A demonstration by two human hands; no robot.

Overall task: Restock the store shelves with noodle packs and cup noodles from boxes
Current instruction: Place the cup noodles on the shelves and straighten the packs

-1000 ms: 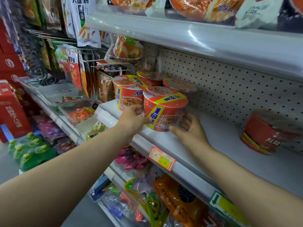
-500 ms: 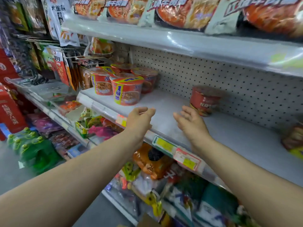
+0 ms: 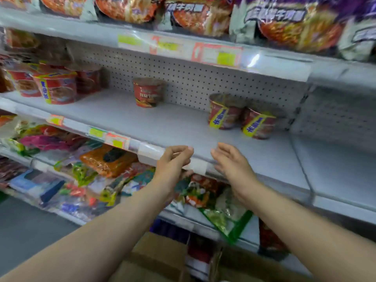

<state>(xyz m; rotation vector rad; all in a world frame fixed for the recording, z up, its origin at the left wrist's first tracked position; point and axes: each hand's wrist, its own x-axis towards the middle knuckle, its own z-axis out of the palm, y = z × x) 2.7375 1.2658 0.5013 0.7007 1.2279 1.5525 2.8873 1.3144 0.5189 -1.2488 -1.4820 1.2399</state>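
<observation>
Both my hands hover empty in front of the middle shelf's (image 3: 166, 127) front edge. My left hand (image 3: 173, 165) has loosely curled fingers; my right hand (image 3: 232, 161) has relaxed, nearly straight fingers. On the shelf, a cluster of red cup noodles (image 3: 57, 86) stands at the far left. A single red cup (image 3: 147, 92) sits near the pegboard back. Two more cups (image 3: 242, 117) stand side by side to the right. Noodle packs (image 3: 195, 15) line the shelf above. A brown cardboard box (image 3: 154, 259) lies on the floor below my arms.
Price tags (image 3: 117, 140) run along the shelf lip. Mixed snack bags (image 3: 105, 159) fill the lower shelves. The neighbouring shelf bay (image 3: 335, 159) lies to the right. Grey floor (image 3: 24, 226) shows at lower left.
My hands let go of the cup noodle placed in the left cluster and drew back. My view swung right along the shelf, bringing the two right-hand cups and the box into sight.
</observation>
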